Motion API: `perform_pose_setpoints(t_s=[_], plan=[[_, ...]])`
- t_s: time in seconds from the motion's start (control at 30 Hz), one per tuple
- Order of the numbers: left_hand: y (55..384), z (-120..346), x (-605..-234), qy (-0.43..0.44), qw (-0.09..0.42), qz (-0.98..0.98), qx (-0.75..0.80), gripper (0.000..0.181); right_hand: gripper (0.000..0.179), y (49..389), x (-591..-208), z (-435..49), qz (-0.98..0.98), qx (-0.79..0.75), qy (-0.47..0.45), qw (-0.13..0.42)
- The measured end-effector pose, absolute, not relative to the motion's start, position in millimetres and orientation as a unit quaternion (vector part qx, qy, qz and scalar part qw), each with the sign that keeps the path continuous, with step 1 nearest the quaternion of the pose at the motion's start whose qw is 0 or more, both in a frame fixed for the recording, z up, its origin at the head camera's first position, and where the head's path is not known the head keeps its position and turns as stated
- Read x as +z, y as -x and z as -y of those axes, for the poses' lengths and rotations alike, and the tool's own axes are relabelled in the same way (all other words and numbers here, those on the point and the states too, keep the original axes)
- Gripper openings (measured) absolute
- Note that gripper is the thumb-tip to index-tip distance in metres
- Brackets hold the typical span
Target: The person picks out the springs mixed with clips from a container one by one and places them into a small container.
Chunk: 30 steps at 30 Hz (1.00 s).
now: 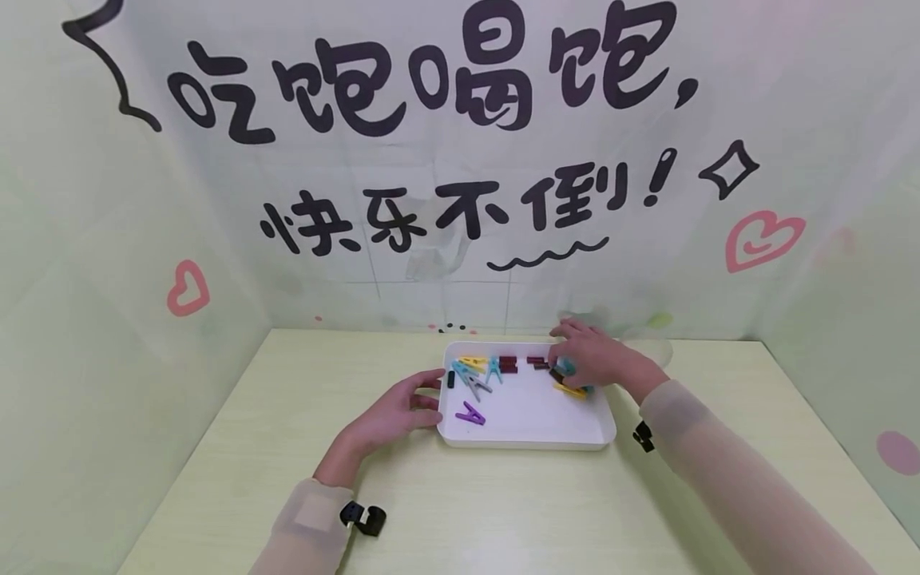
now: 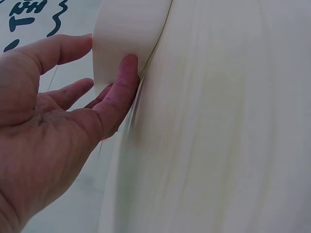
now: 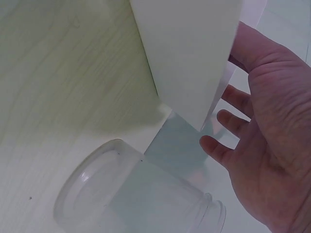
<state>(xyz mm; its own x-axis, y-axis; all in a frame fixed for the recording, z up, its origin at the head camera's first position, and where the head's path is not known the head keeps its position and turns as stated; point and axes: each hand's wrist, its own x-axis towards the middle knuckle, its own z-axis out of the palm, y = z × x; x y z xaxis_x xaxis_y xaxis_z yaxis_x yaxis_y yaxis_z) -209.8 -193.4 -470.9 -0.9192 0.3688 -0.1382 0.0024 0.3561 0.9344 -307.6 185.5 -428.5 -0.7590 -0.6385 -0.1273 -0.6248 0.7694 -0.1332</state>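
Outstretched fingers of my left hand (image 1: 398,407) touch the left side of a shallow white tray (image 1: 528,445); in the left wrist view they lie against its outer wall. My right hand (image 1: 589,355) reaches over the tray's right end, its fingers down among a yellow clothespin (image 1: 570,391) and some blue and dark pieces. The tray wall hides the thumb side in the right wrist view, so I cannot tell whether anything is pinched. Toward the tray's left lie yellow (image 1: 473,362), teal (image 1: 494,370), grey (image 1: 476,386) and purple (image 1: 471,414) clothespins.
Dark red ridged pieces (image 1: 508,365) lie along the tray's back, and a small black piece (image 1: 451,379) by its left wall. A clear plastic jar (image 3: 131,189) lies on its side behind the tray's right end. A printed sheet (image 1: 431,303) hangs behind the pale wooden table (image 1: 251,447).
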Motion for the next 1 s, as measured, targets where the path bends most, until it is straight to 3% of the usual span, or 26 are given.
perform_pose_setpoints(t_s=[1.0], plan=[[209.3, 193.7, -471.0, -0.115, 0.169, -0.8, 0.564, 0.074, 0.028, 306.8, -423.7, -194.9, -0.934, -0.087, 0.337, 0.074]])
